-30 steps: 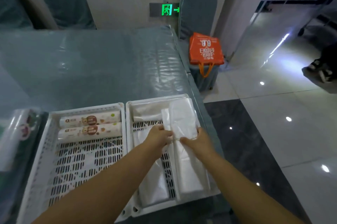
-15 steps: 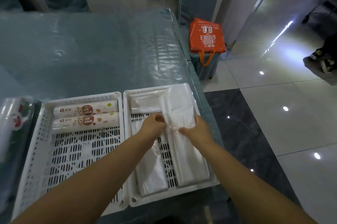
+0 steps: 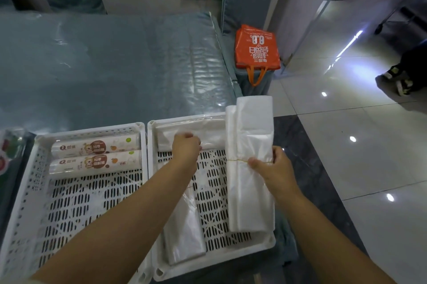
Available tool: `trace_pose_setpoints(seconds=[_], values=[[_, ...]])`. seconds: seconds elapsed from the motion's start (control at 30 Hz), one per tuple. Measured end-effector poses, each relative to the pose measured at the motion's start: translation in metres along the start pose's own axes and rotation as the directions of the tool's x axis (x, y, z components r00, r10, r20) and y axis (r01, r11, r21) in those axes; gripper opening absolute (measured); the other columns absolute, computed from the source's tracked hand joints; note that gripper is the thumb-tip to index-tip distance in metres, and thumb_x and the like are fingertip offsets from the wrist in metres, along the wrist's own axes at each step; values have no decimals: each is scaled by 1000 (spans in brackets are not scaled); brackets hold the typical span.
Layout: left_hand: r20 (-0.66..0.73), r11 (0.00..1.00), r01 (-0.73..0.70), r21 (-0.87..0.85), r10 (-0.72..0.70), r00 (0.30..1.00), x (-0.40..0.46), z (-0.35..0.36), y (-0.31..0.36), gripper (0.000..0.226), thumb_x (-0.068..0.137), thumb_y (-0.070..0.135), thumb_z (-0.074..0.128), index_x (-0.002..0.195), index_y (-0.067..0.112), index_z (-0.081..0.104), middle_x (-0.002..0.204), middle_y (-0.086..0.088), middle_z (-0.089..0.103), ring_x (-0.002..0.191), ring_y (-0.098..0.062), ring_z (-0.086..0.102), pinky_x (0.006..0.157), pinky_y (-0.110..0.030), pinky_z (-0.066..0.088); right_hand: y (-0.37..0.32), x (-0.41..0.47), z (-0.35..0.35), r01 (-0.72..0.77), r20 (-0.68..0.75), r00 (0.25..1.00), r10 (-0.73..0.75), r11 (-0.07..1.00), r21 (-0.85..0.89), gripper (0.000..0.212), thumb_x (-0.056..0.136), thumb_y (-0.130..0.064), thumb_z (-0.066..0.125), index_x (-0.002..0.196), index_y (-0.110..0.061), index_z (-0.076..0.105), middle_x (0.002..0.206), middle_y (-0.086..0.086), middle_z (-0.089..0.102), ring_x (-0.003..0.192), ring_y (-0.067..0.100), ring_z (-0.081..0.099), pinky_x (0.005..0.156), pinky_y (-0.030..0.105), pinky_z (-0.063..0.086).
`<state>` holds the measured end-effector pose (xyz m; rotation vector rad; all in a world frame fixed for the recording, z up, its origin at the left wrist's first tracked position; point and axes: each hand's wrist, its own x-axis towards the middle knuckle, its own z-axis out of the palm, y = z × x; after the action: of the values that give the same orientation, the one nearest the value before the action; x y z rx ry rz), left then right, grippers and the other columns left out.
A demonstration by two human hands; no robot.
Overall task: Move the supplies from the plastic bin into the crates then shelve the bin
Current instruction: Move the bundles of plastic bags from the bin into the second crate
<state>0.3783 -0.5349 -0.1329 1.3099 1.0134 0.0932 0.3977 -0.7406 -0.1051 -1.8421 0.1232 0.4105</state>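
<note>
Head view
Right hand (image 3: 275, 168): fingers closed around the banded middle of a white bag bundle (image 3: 250, 168), along the right crate's (image 3: 265, 245) right edge; the bundle's far end overhangs the far rim.
Left hand (image 3: 186, 147): fingers curled at a flat clear bag pack (image 3: 208, 132) lying along that crate's far edge; actual grip cannot be told.
Second clear pack (image 3: 184, 232): right crate, left side, partly under the left forearm.
Left crate (image 3: 23, 191): two printed rolls (image 3: 94, 155), far edge, side by side.
Worktop (image 3: 104, 64): both crates at its near right corner.
</note>
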Motion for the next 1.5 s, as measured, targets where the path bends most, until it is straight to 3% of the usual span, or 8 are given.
trace_pose_setpoints(seconds=[0.03,0.1,0.2,0.4,0.77,0.93,1.13,1.5], values=[[-3,956,-210,203,215,977,0,-1,1,16,85,1,52,92,15,55,94,-1,57,89,-16,57,72,-22,44,0,1,-4,1,-13,1000,-1,1000,22,36,71,-19,80,97,-21,55,94,-1,67,76,13,68,50,16,52],[127,583,-515,628,576,807,11,-6,2,33,82,0,54,112,13,56,112,-3,55,105,-20,50,88,-28,40,-1,4,-11,-7,-28,1000,9,998,55,37,70,-20,80,98,-20,56,95,1,68,78,16,69,57,25,56],[365,40,-514,857,656,660,31,-19,1,42,81,6,55,122,9,52,121,-10,53,111,-26,44,94,-35,35,0,6,-16,-23,-25,999,25,997,78,38,70,-21,80,99,-20,57,96,1,69,79,17,70,65,34,59],[484,-145,-488,861,529,697,42,-16,-5,62,78,42,63,127,10,42,124,-9,52,111,-26,47,96,-38,37,1,5,-14,-31,-6,999,32,997,71,37,69,-21,81,98,-23,56,96,0,69,78,17,71,65,36,60],[447,-127,-431,893,354,822,49,-13,-1,82,60,58,72,126,17,47,126,-8,49,116,-28,40,100,-41,32,0,2,-16,-49,3,999,49,995,85,35,71,-20,79,98,-22,56,94,1,70,74,15,71,59,31,59],[390,55,-453,890,423,818,41,-7,-1,57,60,32,77,110,16,54,108,-6,64,102,-25,56,94,-38,39,-1,-1,-16,-53,6,999,52,995,81,37,71,-21,80,99,-21,56,94,0,69,74,14,71,57,28,58],[339,207,-459,864,434,834,26,-17,32,30,68,24,72,96,18,62,88,-4,68,78,-23,60,62,-30,43,-5,-7,-14,-42,14,999,41,998,49,37,71,-20,80,98,-23,56,95,0,69,79,16,70,62,31,59],[59,612,-422,669,523,851,0,-90,75,45,65,22,74,107,13,62,81,-2,57,69,-24,53,61,-29,38,16,-15,53,46,145,989,-7,963,-266,34,72,-15,78,94,-18,53,84,-5,62,68,4,59,51,12,44]])
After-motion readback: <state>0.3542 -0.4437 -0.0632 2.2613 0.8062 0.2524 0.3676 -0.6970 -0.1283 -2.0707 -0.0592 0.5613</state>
